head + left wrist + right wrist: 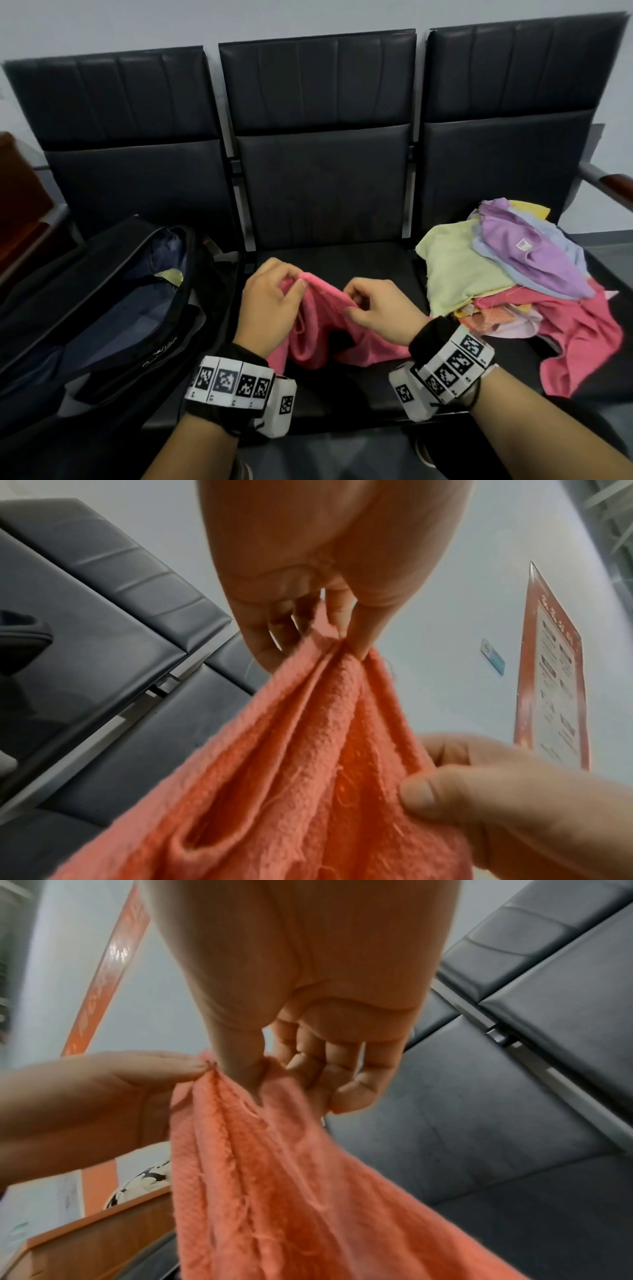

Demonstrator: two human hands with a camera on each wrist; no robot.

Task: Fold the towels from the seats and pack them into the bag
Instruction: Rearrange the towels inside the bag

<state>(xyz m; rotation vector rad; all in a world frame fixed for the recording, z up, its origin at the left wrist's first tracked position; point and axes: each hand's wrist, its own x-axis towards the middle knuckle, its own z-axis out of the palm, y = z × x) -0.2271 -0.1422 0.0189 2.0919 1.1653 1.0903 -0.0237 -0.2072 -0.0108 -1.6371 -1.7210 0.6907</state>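
Note:
A pink towel [318, 329] hangs bunched over the middle seat [342, 260], held up by both hands along its top edge. My left hand [274, 294] pinches the towel's left end between thumb and fingers, and my right hand [373, 305] pinches it a short way to the right. In the left wrist view the towel [308, 764] drapes down in folds from the left hand's fingertips [359, 647]. The right wrist view shows the towel [274, 1177] gripped by the right hand's fingers [308, 1074]. An open black bag [102, 308] lies on the left seat, with a pale yellow cloth [169, 275] inside.
A loose pile of towels [507, 274] in purple, blue, pale green, yellow and pink covers the right seat. An armrest [609, 181] sticks out at the far right. A brown wooden piece of furniture [20, 212] stands left of the bench. A wall is behind the seat backs.

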